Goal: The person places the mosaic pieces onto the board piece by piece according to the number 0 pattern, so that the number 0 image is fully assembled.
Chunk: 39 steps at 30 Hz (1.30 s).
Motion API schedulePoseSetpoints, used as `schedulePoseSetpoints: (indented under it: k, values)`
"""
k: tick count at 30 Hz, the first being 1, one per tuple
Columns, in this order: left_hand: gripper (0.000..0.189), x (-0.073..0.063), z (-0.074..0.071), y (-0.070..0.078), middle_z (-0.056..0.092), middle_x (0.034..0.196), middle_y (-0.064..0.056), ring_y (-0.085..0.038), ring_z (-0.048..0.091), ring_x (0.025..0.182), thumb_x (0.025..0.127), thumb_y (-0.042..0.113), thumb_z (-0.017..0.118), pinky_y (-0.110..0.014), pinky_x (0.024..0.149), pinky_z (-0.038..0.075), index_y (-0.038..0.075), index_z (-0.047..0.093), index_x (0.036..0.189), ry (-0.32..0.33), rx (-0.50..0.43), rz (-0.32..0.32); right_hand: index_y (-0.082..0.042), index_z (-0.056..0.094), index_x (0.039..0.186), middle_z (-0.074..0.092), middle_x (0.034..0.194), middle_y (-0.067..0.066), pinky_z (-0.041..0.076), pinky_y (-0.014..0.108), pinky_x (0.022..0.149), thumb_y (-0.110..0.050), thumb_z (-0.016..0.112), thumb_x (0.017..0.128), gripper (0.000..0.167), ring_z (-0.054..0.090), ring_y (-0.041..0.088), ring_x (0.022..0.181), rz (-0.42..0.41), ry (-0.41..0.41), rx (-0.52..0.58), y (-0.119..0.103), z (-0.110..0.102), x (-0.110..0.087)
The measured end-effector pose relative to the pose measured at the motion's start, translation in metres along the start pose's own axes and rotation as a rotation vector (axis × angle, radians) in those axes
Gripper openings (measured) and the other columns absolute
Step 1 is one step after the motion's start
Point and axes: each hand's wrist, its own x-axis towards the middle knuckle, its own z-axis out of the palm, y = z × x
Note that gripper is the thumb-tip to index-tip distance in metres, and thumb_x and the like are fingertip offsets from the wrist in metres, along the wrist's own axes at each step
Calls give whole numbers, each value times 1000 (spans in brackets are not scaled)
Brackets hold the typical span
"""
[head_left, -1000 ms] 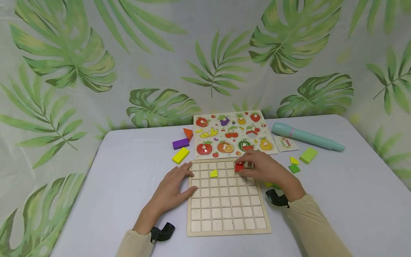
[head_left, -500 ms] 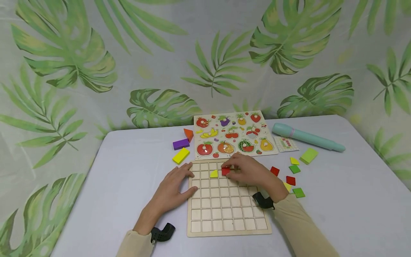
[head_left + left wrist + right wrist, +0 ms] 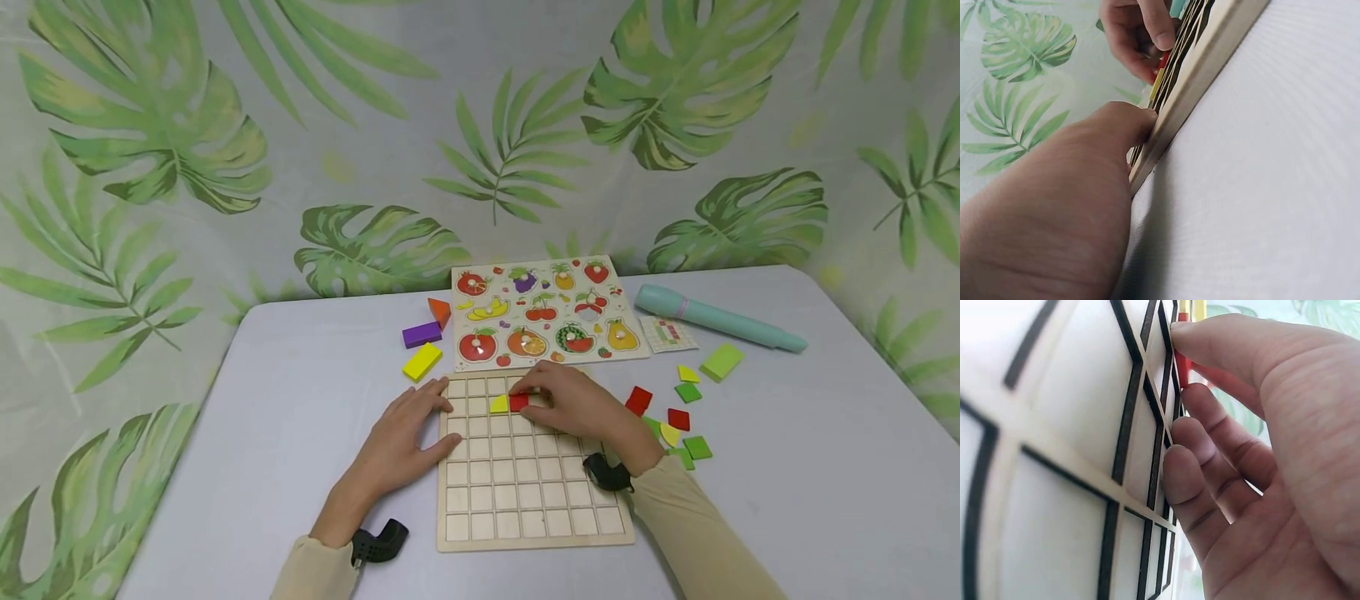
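Note:
A wooden grid board (image 3: pixel 534 472) lies on the white table. My right hand (image 3: pixel 577 404) pinches a red square tile (image 3: pixel 518 403) between thumb and fingers, at a cell in the board's second row. Just left of that tile, a yellow quarter-round tile (image 3: pixel 498 406) sits in its own cell. In the right wrist view the red tile (image 3: pixel 1182 367) stands against the grid under my thumb, while the other fingers are loosely bent along the board. My left hand (image 3: pixel 401 442) rests at the board's left edge, fingers spread and thumb on the rim.
A fruit peg puzzle (image 3: pixel 506 327) lies behind the board. Right of it are a small pattern card (image 3: pixel 667 336) and a teal tube-shaped object (image 3: pixel 720 321). Loose tiles, including a red one (image 3: pixel 678 419), lie at right. Purple (image 3: pixel 422 336) and yellow blocks (image 3: pixel 422 362) lie at upper left.
My right hand has moved left across the board with the red tile, bringing it beside the yellow tile. More loose tiles at right have come into view. My left hand has stayed put.

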Motion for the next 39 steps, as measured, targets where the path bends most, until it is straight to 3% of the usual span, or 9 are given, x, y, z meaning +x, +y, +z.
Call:
schedulePoseSetpoints:
  k: [10, 20, 26, 30, 36, 39]
  values:
    - [35, 0, 0, 0, 43, 163, -1, -23, 39, 152, 94, 40, 73, -46, 128, 25, 19, 63, 120, -2, -6, -6, -20, 71, 128, 67, 126, -1, 54, 42, 100, -27, 77, 93, 36, 60, 17, 113, 7, -8, -68, -3, 0, -6]
    - [35, 0, 1, -1, 43, 163, 0, -22, 38, 152, 94, 41, 73, -46, 128, 25, 19, 63, 120, 1, -6, -6, -16, 70, 130, 67, 129, 1, 51, 50, 108, -24, 77, 93, 38, 57, 28, 129, -9, 27, -78, -2, -16, -27]
    - [35, 0, 0, -1, 43, 163, -1, -21, 38, 152, 94, 40, 73, -46, 128, 25, 19, 63, 120, 4, -4, -6, -15, 70, 129, 67, 129, 1, 51, 51, 106, -22, 78, 93, 38, 58, 27, 125, 16, 63, -94, 9, -27, -42]
    - [35, 0, 0, 0, 43, 163, -1, -22, 38, 152, 95, 40, 73, -46, 128, 25, 19, 63, 120, 7, -3, 0, -13, 70, 129, 68, 128, 5, 54, 51, 99, -20, 78, 92, 38, 61, 27, 115, 36, 90, -97, 15, -38, -51]
    - [35, 0, 1, -1, 43, 163, 0, -21, 37, 152, 95, 41, 73, -45, 129, 25, 19, 63, 121, -1, -3, -5, -12, 69, 129, 68, 122, 6, 57, 35, 77, -17, 78, 92, 38, 61, 22, 98, 61, 145, -99, 30, -54, -65]
    - [36, 0, 0, 0, 42, 163, 0, -21, 37, 153, 95, 41, 72, -45, 129, 25, 19, 63, 122, -10, -3, -14, -11, 68, 131, 70, 120, 7, 56, 33, 73, -16, 78, 93, 39, 61, 24, 98, 71, 165, -111, 38, -63, -70]
